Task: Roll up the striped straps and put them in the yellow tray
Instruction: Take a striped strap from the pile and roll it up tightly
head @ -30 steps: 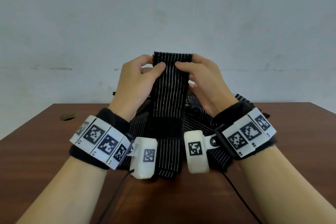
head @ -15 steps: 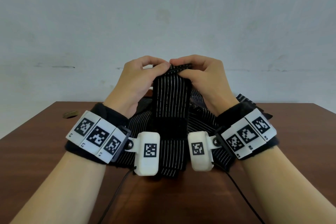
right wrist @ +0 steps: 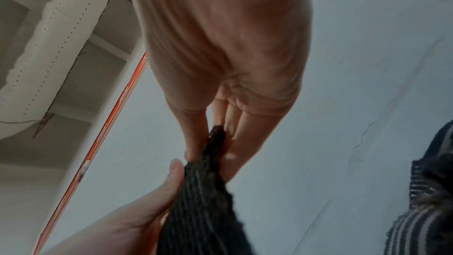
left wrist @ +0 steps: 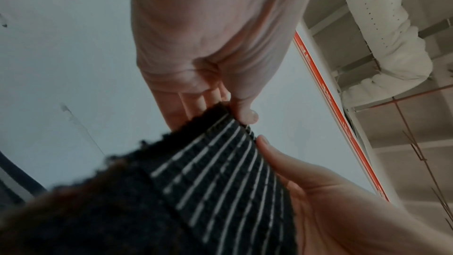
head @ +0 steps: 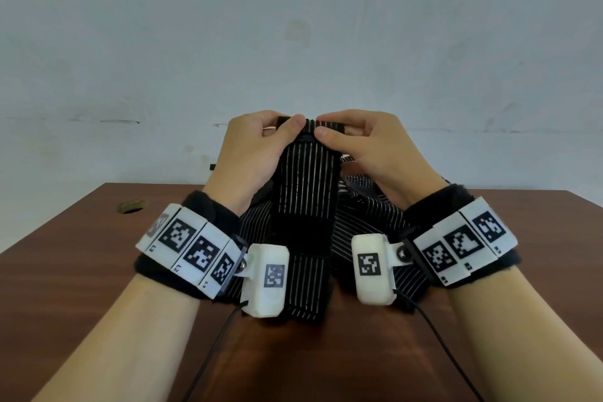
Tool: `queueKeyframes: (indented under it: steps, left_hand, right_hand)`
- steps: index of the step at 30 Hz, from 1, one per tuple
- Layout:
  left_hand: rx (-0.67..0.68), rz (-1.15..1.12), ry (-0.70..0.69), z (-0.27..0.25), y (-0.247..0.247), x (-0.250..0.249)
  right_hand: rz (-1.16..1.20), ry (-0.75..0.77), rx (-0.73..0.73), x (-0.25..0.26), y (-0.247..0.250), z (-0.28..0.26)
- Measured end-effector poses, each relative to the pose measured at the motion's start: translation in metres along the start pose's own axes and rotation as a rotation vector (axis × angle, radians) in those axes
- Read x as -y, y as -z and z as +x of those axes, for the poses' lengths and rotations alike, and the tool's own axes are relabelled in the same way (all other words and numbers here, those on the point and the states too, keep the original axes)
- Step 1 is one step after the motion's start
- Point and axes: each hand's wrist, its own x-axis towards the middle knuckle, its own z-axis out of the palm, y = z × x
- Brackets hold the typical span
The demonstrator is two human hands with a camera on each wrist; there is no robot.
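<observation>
A black strap with thin white stripes hangs upright in front of me, its lower end on the table. Both hands hold its top end, which is folded over. My left hand pinches the top left corner between thumb and fingers. My right hand pinches the top right corner the same way. In the left wrist view the strap runs from the thumb down toward the camera. In the right wrist view the strap is seen edge-on between thumb and fingers. No yellow tray is in view.
A pile of more striped straps lies on the brown wooden table behind the held one. A small hole sits at the table's far left. A pale wall stands behind. Cables trail from both wrist cameras.
The strap's top end, flat and upright a second ago, has been folded down. Both hands have dropped a little and their thumbs now meet over the fold.
</observation>
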Motion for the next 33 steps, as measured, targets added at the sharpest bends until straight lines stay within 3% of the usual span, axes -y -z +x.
queueKeyframes:
  steps: [9,14,27,33]
  left_hand:
    - [0.058,-0.034,0.129,0.001,0.003,-0.005]
    - [0.077,-0.099,0.139,0.001,0.002,-0.005]
    - [0.065,-0.059,0.058,0.004,0.003,0.001]
    - [0.061,-0.110,0.007,-0.002,0.000,-0.004]
  right_hand:
    - [-0.081,0.145,-0.066,0.000,-0.001,0.001]
    - [-0.021,0.116,-0.083,0.001,-0.002,-0.001]
    - [-0.003,-0.012,-0.003,0.001,0.003,0.000]
    - [-0.048,0.077,-0.027,0.001,0.011,0.003]
